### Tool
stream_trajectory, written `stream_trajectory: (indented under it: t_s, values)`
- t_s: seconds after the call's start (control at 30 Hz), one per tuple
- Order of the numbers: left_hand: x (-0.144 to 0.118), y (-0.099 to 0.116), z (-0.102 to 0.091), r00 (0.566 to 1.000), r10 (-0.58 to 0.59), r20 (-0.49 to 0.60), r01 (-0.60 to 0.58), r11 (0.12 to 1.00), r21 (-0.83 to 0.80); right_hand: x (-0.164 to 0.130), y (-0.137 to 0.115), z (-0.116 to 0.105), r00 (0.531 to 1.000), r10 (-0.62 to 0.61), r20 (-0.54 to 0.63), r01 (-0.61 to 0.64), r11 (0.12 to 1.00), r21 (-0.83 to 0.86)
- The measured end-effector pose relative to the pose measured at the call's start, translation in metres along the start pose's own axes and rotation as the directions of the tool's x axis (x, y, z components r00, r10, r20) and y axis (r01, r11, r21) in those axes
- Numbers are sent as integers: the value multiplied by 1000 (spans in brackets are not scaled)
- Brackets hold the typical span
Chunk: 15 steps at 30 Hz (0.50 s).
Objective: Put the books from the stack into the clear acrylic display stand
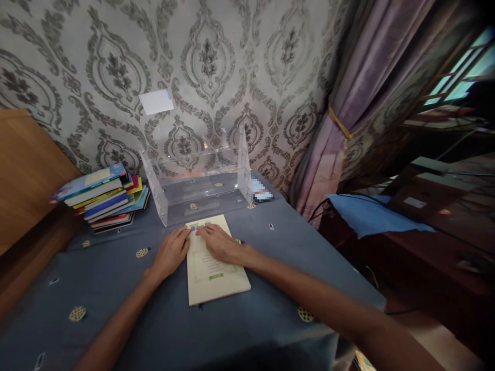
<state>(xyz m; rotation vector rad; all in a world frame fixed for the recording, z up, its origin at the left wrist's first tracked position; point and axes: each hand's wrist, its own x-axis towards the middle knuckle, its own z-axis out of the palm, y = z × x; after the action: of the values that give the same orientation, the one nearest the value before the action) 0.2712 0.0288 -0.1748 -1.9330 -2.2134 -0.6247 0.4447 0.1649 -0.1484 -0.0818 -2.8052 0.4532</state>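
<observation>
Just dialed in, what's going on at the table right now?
A person has both hands flat on a cream booklet lying on the blue tablecloth. The left hand rests at its upper left edge, the right hand on its top. Behind it stands a clear acrylic rack; a stack of books sits to the left.

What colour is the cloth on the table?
Dark blue with small gold round motifs, on the tablecloth, seen from the head view.

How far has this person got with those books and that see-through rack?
Barely begun, it seems. The clear rack holds no books. One pale book lies flat on the blue cloth before it, with the left hand at its edge and the right hand flat on its cover. The pile of books sits beside the rack, untouched.
</observation>
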Motion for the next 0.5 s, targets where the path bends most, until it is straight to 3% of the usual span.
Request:
stream_trajectory:
  t_s: [0.17, 0.5]
  values:
    - [-4, 4, 8, 997, 4, -80, -2, 1000, 24, 25, -4, 18, 1000, -13, 6, 13, 1000, -1]
    - [-3, 2, 10, 995, 51, -87, -43, 995, 91, 20, 7, 21, 998, 50, -49, -49, 999, 19]
